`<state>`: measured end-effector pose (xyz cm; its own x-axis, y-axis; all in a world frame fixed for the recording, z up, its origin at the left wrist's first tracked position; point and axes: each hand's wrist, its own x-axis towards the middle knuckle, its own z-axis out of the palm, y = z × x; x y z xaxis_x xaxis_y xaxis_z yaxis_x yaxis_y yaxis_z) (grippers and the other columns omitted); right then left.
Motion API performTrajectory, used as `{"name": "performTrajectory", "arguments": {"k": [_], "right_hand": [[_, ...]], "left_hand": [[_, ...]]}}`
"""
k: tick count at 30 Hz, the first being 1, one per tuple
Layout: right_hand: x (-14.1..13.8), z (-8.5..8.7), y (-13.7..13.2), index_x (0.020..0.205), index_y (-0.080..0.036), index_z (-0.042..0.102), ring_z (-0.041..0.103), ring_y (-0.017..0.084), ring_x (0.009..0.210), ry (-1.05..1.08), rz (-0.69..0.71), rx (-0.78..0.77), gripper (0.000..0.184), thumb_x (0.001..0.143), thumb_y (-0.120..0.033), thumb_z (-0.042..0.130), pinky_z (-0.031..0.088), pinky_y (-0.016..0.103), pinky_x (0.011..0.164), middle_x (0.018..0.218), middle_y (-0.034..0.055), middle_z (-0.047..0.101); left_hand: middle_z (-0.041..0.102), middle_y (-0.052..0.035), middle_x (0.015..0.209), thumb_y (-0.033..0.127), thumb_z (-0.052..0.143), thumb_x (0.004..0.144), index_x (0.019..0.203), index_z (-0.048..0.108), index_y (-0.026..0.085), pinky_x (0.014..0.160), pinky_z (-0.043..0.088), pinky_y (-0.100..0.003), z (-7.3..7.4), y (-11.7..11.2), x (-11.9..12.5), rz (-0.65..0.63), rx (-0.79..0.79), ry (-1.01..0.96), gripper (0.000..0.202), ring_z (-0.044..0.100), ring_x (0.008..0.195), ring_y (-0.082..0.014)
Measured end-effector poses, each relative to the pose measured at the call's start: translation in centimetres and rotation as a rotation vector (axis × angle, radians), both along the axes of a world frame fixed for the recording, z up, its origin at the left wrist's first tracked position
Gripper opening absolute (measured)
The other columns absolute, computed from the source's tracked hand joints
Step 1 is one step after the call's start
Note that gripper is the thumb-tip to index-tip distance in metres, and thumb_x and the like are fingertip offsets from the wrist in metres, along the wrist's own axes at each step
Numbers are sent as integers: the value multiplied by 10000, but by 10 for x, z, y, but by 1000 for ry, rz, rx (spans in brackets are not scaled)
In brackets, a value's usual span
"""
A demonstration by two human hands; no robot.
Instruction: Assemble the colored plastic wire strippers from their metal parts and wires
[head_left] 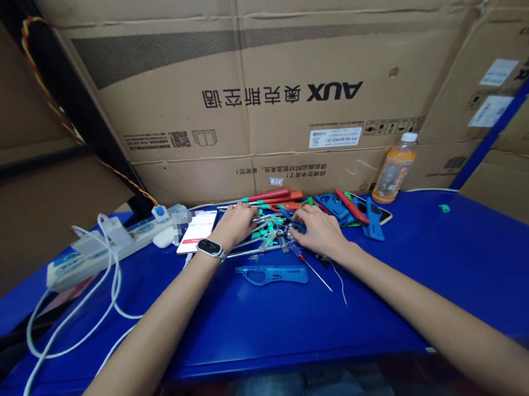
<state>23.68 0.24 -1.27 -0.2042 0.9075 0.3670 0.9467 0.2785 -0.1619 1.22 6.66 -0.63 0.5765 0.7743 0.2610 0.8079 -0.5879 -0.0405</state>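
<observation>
My left hand (235, 225), with a smartwatch (210, 248) on its wrist, reaches over the left side of a pile of small parts (269, 222). Its fingers curl down among metal tubes and green pieces; what they grip is hidden. My right hand (318, 231) lies at the pile's right side, thumb and index finger apart around small parts. Just below it, a screwdriver (313, 269) with a thin shaft points toward me. In front of the pile is a blue plastic casing half (275, 275) with a loop, like part of a long lighter.
Red-handled long lighters (268, 195) lie behind the pile, with blue casings (334, 208) to the right. A lit phone (198, 231) and a white power strip (122, 241) with looping cables are left. An orange drink bottle (394, 168) leans against the cardboard (265, 116).
</observation>
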Motion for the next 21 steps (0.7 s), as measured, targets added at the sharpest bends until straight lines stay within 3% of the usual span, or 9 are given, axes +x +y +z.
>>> {"name": "performTrajectory", "arguments": {"k": [7,13,18,21], "right_hand": [[-4,-1,3,932,-215,655,595,233,968,79,8,-8,151,862,-332,590,411,313,685,999,63,675],[3,-3,7,913,-220,683,595,241,1005,79,-9,-41,161,825,-344,630,430,319,701,1004,61,683],[6,-4,8,888,-234,710,597,240,1013,80,40,-62,143,830,-332,623,435,316,700,977,51,695],[6,-4,6,907,-239,709,600,225,994,93,111,-59,134,830,-305,622,437,313,714,969,42,692]], "left_hand": [[664,-133,1082,257,509,932,1016,680,168,895,473,-418,-3,4,0,-8,-40,-52,210,606,1051,-296],[638,-121,1048,184,507,904,963,615,168,829,488,-372,-1,2,0,-24,-36,-151,124,630,969,-264],[671,-94,921,181,395,965,1074,510,186,719,484,-353,4,-11,-6,-22,-29,-217,159,664,840,-255],[676,-117,968,202,335,997,1143,483,176,706,481,-356,9,-18,-9,-20,-1,-282,209,666,849,-261]]}}
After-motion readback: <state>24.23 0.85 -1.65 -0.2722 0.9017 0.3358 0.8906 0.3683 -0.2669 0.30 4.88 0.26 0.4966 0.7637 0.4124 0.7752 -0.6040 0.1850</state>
